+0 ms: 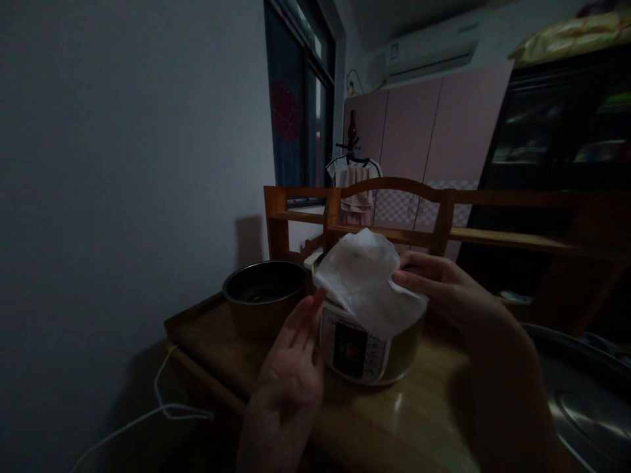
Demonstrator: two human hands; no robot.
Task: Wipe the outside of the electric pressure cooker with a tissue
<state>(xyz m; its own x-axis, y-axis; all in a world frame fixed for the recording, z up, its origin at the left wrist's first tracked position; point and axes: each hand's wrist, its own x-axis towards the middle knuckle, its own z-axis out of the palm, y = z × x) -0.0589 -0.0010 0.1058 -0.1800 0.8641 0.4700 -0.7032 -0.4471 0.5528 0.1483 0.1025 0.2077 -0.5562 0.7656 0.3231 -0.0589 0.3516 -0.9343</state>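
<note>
A white paper towel or thin cloth [362, 276] is held up in front of the rice cooker [352, 348], hiding the cooker's top. My right hand [438, 282] pinches the sheet's right side between thumb and fingers. Below its left edge, my left hand [296, 368] has its fingers stretched out; the fingertips are at the edge, and I cannot tell whether they touch it. The cooker's front panel with its dark display faces me. To its left stands the dark inner pot [266, 295], upright with its opening facing up.
Both cooker and pot stand on a wooden desk [409, 420] with a wooden shelf rack [389, 187] along its back. A wall [123, 164] rises at the left. A white cord [160, 394] hangs off the left edge. At the lower right lies a large round metal lid or tray [586, 407].
</note>
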